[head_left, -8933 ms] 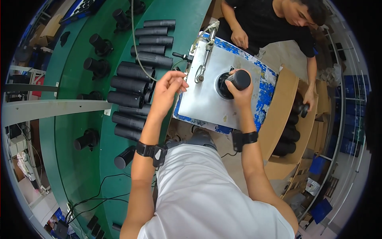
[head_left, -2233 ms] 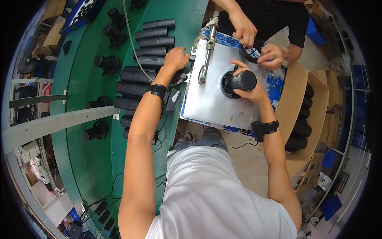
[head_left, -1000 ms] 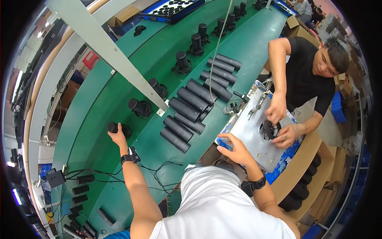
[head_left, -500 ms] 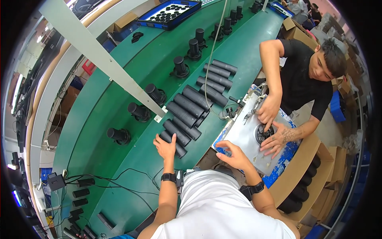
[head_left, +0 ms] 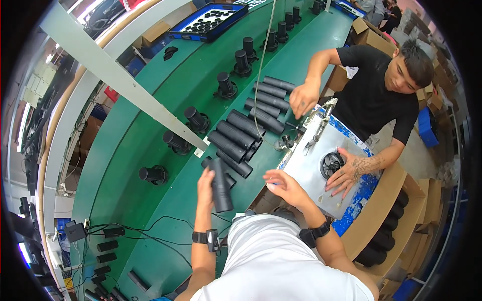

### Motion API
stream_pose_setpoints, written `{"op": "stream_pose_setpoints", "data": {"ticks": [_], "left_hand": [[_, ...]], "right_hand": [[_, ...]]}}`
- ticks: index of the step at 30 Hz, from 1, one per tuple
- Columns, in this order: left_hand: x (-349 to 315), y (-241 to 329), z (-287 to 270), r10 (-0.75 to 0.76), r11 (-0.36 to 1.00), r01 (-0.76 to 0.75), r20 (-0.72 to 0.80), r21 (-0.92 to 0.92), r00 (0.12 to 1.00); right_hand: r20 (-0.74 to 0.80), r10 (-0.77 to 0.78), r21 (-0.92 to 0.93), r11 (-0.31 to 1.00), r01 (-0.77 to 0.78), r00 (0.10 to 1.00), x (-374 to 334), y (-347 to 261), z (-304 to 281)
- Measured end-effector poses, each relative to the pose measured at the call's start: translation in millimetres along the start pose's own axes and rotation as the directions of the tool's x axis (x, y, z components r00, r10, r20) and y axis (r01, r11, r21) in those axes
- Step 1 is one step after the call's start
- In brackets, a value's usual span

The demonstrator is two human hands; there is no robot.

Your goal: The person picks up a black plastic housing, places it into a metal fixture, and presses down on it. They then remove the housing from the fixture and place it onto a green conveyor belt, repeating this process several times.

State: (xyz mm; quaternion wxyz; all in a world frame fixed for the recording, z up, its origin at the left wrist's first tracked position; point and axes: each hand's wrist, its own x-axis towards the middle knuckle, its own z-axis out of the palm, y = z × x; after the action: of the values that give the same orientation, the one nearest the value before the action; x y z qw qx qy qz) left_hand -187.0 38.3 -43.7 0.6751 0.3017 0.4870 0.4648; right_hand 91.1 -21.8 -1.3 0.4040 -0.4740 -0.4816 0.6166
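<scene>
My left hand (head_left: pixel 205 186) is closed around a black tube (head_left: pixel 220 186), lifted and tilted above the green table. Beside it lies a group of similar black tubes (head_left: pixel 232 136), some stacked on others. My right hand (head_left: pixel 287 189) is raised at the near edge of a metal-topped fixture (head_left: pixel 314 176), fingers bent and thumb apart, with no part clearly held. On that fixture sits a round black spoked part (head_left: pixel 331 163), and a co-worker's hand (head_left: pixel 346 175) rests against it. The co-worker's other hand (head_left: pixel 304 99) hovers near the far tubes.
Several black cylinders on round bases (head_left: pixel 196 119) line the green conveyor. A white post (head_left: pixel 125 80) slants across the left. Dark cables (head_left: pixel 150 228) cross the table's near left. A cardboard box (head_left: pixel 374 220) of black parts stands at right; a blue tray (head_left: pixel 208 22) lies far off.
My left hand has picked up a black tube and turned it toward me. My right hand has shifted slightly left. The co-worker's one hand has left the fixture toward the tubes.
</scene>
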Motion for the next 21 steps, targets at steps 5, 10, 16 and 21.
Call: {"op": "stream_pose_setpoints", "data": {"ticks": [5,10,16,21], "left_hand": [[-15.3,1.4,125.4,0.042,0.999,-0.024,0.537,-0.041,0.843],[-18.1,-6.7,166.6,-0.096,0.967,0.232,0.699,-0.102,0.708],[-29.7,-0.6,182.3,-0.244,0.969,0.129,0.716,0.212,0.654],[-30.3,0.0,195.8,0.098,0.981,-0.190,0.779,0.027,0.620]], "right_hand": [[0.126,0.004,0.616,0.784,-0.081,0.992,24.1,6.6,-15.9],[-0.460,-0.236,0.397,0.808,0.435,0.856,-2.1,-8.6,-42.0],[-0.624,-0.293,0.498,0.565,0.657,0.725,-39.0,-36.1,-80.9],[-0.625,-0.389,0.507,0.458,0.731,0.677,-74.8,-31.9,-79.8]]}}
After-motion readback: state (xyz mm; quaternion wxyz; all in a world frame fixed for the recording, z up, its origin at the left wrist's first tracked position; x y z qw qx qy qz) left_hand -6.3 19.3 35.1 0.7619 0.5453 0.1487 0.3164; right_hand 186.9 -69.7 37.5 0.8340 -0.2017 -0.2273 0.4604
